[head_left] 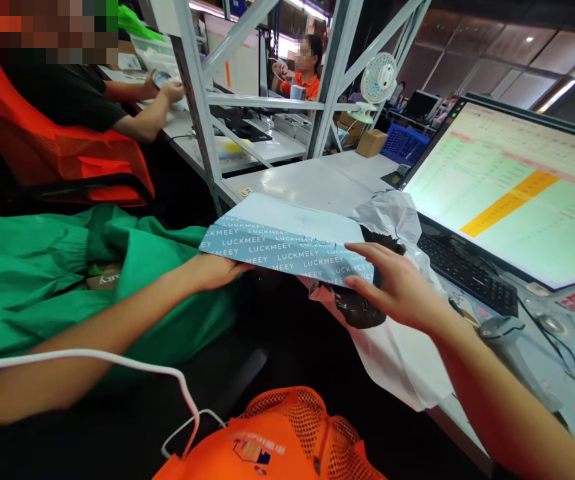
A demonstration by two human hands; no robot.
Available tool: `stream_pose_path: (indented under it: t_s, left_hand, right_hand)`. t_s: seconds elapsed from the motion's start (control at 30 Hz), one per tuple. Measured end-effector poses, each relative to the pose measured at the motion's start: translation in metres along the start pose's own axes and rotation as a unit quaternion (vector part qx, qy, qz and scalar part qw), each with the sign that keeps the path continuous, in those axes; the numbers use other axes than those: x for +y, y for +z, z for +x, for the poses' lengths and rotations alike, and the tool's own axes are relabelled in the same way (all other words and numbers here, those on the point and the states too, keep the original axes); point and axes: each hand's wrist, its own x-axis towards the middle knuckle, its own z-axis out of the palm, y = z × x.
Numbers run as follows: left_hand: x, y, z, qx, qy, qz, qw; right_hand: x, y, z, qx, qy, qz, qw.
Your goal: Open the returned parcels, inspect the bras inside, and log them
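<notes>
A flat light-blue package (287, 230) printed with rows of "LUCKMEEY" is held level over the front edge of the desk. My left hand (220, 270) grips its near left corner, with the fingers hidden underneath. At the package's right end is my right hand (397, 283), index finger and thumb stretched apart against the printed surface; I cannot tell how firmly they touch. Below and behind that hand, a crumpled white plastic bag (392, 353) lies on the desk edge with a dark brown, soft-looking item (360, 310) showing from it.
To the right stand a monitor (527, 193), a black keyboard (467, 270) and a grey handheld scanner (512, 340). A metal rack post (192, 100) rises at the desk's left corner. Green fabric (157, 280) hangs at left. A co-worker's hands (167, 87) hold something round beyond.
</notes>
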Motion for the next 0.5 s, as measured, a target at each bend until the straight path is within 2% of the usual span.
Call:
stream_pose_path:
  t_s: [0.07, 0.1, 0.17, 0.2, 0.27, 0.33, 0.4, 0.5]
  left_hand:
    - [0.015, 0.0, -0.043, -0.017, 0.049, 0.014, 0.999]
    - [0.022, 0.0, -0.063, -0.008, 0.086, 0.013, 0.996]
    - [0.033, -0.004, -0.09, 0.064, 0.118, 0.002, 0.991]
    - [0.034, -0.006, -0.096, 0.12, 0.093, -0.005, 0.988]
    - [0.027, -0.009, -0.09, 0.233, -0.04, -0.048, 0.971]
    - [0.011, -0.006, -0.065, 0.282, -0.194, -0.15, 0.928]
    - [-0.006, 0.002, -0.033, 0.245, -0.251, -0.277, 0.895]
    - [-0.017, 0.017, 0.002, 0.192, -0.254, -0.329, 0.889]
  right_hand:
    - [0.021, 0.03, 0.011, -0.018, 0.028, -0.065, 0.997]
    - [0.032, 0.046, 0.016, -0.037, 0.056, -0.093, 0.993]
    - [0.049, 0.074, 0.024, -0.062, 0.125, -0.125, 0.982]
    - [0.056, 0.086, 0.025, -0.063, 0.156, -0.126, 0.978]
    - [0.065, 0.102, 0.025, -0.04, 0.2, -0.104, 0.973]
    - [0.072, 0.11, 0.02, 0.0, 0.229, -0.059, 0.972]
    - [0.078, 0.113, 0.014, 0.043, 0.251, 0.003, 0.967]
    - [0.085, 0.114, 0.007, 0.108, 0.266, 0.086, 0.954]
